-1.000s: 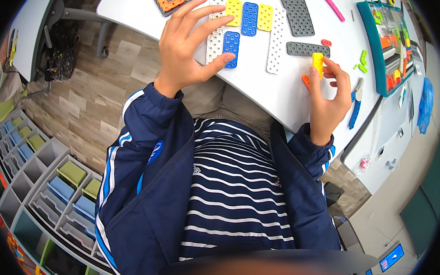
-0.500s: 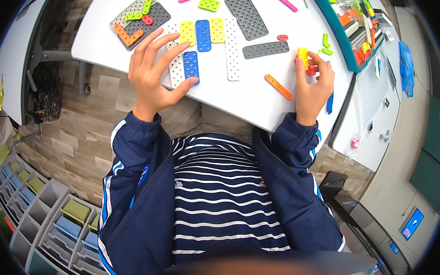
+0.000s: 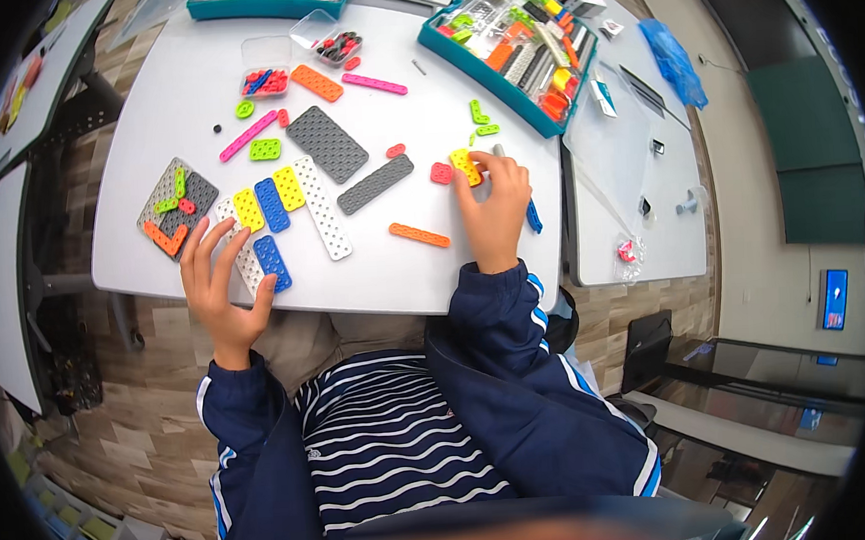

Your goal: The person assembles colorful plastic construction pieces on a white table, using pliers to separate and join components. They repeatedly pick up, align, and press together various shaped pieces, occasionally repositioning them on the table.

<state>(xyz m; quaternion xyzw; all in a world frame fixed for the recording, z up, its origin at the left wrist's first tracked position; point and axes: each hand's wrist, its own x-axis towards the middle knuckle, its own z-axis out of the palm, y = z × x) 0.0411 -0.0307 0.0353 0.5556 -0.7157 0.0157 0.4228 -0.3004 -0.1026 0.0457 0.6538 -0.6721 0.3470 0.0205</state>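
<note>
My left hand (image 3: 220,291) is open, its fingers spread over a white perforated strip (image 3: 247,265) and its thumb by a blue perforated plate (image 3: 270,258). Beyond the fingertips lie a yellow plate (image 3: 249,210), another blue plate (image 3: 272,204), a second yellow plate (image 3: 288,189) and a long white strip (image 3: 324,209), side by side. On the right, my right hand (image 3: 498,213) pinches a small yellow perforated plate (image 3: 465,166) between thumb and fingers. Just left of it a small red plate (image 3: 441,174) lies on the table. Blue pieces (image 3: 533,218) show beside the right hand.
Grey perforated plates (image 3: 327,143) and an orange strip (image 3: 419,235) lie mid-table. Grey plates with green and orange pieces (image 3: 165,237) sit at left. A teal-edged parts tray (image 3: 430,37) stands far right; small clear boxes (image 3: 267,67) stand at the back.
The view has shifted, showing more of the far table. The red plate, earlier beneath my right fingers, now lies left of the yellow plate, outside them. My left hand stays spread.
</note>
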